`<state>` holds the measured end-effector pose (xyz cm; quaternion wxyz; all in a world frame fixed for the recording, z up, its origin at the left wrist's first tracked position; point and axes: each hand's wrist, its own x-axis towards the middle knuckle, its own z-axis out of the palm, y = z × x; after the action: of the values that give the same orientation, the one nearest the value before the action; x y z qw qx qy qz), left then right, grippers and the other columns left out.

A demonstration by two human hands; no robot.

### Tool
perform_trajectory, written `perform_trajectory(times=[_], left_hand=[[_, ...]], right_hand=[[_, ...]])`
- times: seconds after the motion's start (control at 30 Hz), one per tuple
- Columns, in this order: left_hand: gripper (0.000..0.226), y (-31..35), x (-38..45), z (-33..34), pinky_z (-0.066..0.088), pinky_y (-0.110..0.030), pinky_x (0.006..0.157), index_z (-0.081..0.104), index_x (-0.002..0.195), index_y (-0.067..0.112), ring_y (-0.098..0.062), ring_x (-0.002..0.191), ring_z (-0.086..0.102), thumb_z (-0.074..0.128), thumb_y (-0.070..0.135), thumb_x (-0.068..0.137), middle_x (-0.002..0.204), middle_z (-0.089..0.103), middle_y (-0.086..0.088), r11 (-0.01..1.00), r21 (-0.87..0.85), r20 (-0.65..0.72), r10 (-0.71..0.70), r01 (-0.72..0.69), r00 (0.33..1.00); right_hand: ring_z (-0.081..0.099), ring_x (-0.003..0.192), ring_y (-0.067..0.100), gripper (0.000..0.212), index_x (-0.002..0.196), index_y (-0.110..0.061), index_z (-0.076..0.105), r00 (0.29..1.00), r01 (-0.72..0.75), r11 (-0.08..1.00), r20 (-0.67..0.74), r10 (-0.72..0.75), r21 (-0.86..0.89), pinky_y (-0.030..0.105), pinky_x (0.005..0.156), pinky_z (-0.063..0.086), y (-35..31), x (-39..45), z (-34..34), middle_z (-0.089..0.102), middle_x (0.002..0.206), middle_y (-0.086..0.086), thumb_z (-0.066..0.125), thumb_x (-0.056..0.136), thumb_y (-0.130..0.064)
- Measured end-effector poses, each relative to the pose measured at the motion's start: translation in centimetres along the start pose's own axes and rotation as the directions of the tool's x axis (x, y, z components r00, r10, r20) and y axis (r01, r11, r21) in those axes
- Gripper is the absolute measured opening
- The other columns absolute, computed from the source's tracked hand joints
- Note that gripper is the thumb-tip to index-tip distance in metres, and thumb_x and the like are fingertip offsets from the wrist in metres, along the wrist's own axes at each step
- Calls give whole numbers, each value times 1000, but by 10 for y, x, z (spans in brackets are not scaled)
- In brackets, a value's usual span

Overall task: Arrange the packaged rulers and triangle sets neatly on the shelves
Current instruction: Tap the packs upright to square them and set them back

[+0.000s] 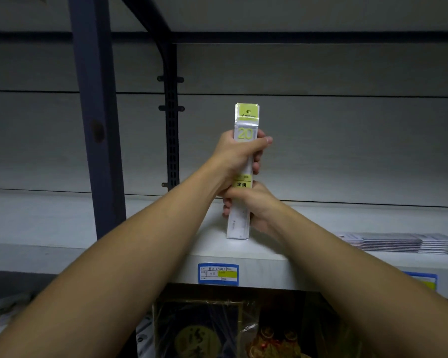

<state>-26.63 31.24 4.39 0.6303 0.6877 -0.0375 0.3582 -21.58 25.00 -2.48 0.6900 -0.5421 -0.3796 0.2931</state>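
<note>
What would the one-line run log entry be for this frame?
left hand grips ruler pack upper half | right hand grips lower half | ruler pack upright, bottom edge on shelf | flat packs lying right

In front of you runs a pale, white-faced shelf board (269, 264) with a blue price label (218, 274) on its front edge. A bundle of clear-packaged rulers with yellow-green headers (245, 177) stands upright on it, and a flat stack of packaged rulers (401, 242) lies well to its right.

Shop — shelf (243, 254) with price label (217, 274), packaged goods (404, 242).
</note>
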Motion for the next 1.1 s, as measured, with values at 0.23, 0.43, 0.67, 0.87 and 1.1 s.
perform_trajectory(times=[0.23,0.43,0.67,0.87,1.1], left_hand=[[34,24,4,-7,57,-41,74,62,109,1,-33,76,69,75,22,85,90,71,-16,1000,-7,85,11,-10,996],[30,4,-5,-16,55,-35,62,61,103,0,-29,63,64,74,20,86,76,66,-14,995,-42,127,-79,85,989],[21,17,3,-11,45,-28,51,52,78,13,-19,47,48,69,19,89,59,49,-6,995,-77,80,-60,67,995],[43,14,-1,-18,57,-44,84,52,128,-2,-38,90,69,64,18,92,103,69,-19,995,-42,222,-77,89,972],[26,8,-5,-6,40,-24,49,52,75,14,-15,44,41,66,28,93,56,42,-1,984,-28,184,-167,175,969]], right_hand=[[73,86,30,39,107,-2,68,997,63,990,49,-57,-126,42,80,58,-17,3,-5,75,93,14,84,72,-12],[71,100,33,58,117,-4,66,994,24,991,113,-9,-131,47,97,52,6,-3,-8,75,105,14,90,65,-16],[63,59,22,38,108,8,65,999,45,999,24,-45,-31,38,64,59,-9,-4,4,64,71,13,82,76,-3],[74,93,28,53,106,-9,71,997,62,960,58,-48,-272,46,91,55,-3,-3,-3,77,98,7,92,60,-25],[59,57,19,29,96,-1,68,1000,-11,999,-8,11,-37,34,58,54,3,-5,4,61,68,9,84,72,-3]])
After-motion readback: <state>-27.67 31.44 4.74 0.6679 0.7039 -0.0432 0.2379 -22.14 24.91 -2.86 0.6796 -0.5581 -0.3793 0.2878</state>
